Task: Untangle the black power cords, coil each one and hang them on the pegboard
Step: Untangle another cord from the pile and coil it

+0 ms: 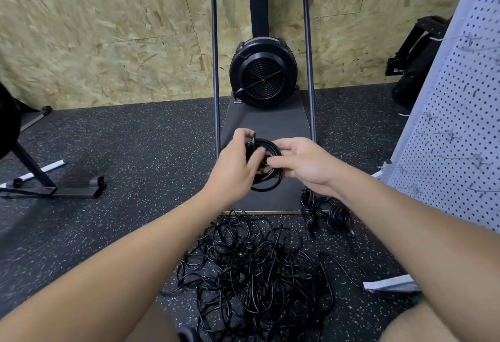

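Both hands up front, working one coiled cord (pixel 266 176). Left hand (pixel 238 168) grips the coil's left side, fingers curled round the loops. Right hand (pixel 303 164) pinches at the coil's centre w/ fingertips, prob. tucking or wrapping the plug end, though the exact bit is hidden btwn the fingers.

Progress, judging by layout: early-ish. Below the right wrist, a few bundled cords (pixel 328 213) lie on the floor, look already coiled, not hung. Nearer the body, below both forearms, the big tangle (pixel 251 268) still sits in a heap; most of the job is there. Can't count the cords in it.

Pegboard (pixel 460 114) stands to the right of the right hand, hooks (pixel 479 159) sticking out, no cord on any hook in view.

Left to do: finish this coil, untangle + coil the rest, then hang all. Beyond the hands: a black fan machine (pixel 261 73) in its frame.
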The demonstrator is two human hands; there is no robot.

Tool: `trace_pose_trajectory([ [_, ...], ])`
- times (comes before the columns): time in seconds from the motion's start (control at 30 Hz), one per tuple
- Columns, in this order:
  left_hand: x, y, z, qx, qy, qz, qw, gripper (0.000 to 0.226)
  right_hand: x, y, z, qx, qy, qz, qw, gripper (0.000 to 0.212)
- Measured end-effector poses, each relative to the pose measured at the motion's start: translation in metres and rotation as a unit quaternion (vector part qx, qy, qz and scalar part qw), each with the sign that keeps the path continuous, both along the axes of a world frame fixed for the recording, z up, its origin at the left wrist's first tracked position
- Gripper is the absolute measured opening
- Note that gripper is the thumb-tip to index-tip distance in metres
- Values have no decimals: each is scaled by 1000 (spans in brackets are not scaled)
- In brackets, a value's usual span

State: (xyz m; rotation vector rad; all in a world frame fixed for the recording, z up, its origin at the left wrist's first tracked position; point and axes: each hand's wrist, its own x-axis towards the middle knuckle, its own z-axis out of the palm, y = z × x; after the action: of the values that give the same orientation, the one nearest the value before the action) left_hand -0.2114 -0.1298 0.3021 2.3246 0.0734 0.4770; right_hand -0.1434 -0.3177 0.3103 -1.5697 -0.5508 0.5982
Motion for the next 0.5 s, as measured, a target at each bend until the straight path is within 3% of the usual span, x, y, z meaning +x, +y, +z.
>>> trace_pose_trajectory([
  [0.2, 10, 12, 3, -66, 16, 39, 997, 21, 9, -8, 0, 21, -19, 73, 997, 40],
  [0.3, 12, 18, -3, -66, 2, 63, 996, 22, 6, -8, 0, -50, -96, 21, 994, 52],
  [0.4, 12, 17, -8, -64, 5, 85, 994, 21, -1, -7, 0, -116, -214, -65, 968, 58],
  [0.5, 11, 15, -9, -55, 11, 101, 993, 15, -7, -6, 5, -100, -291, -83, 948, 49],
])
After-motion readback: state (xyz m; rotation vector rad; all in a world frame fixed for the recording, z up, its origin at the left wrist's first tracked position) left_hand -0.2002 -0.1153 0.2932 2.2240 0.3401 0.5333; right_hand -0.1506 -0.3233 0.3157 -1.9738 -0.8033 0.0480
